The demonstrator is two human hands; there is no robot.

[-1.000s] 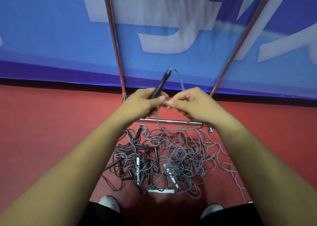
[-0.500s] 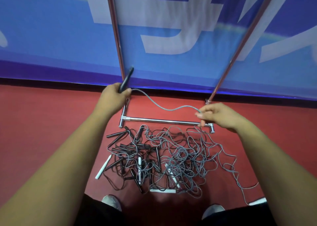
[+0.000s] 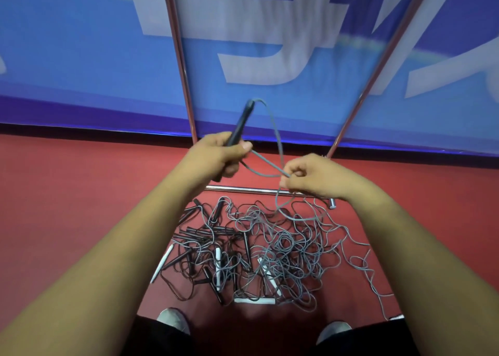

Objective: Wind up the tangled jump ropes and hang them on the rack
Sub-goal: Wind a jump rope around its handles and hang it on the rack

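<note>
left hand (image 3: 216,154) grips the black handle (image 3: 240,124) as a spool while right hand (image 3: 310,177) pinches the grey rope (image 3: 278,142), probably feeding loops.

Black handle (image 3: 241,123): mid part buried in left hand (image 3: 216,155). Gray rope (image 3: 278,139): vanishes inside right hand (image 3: 316,177). Rack (image 3: 177,45): 2 uprights above hands cut by top edge.

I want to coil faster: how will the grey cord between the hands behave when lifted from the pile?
Probably floppy: the grey cord droops in loops between the left hand, gripping the black handle, and the right hand. Likely to snag, as it trails into the pile. Seemingly light: a pinch holds it.
</note>
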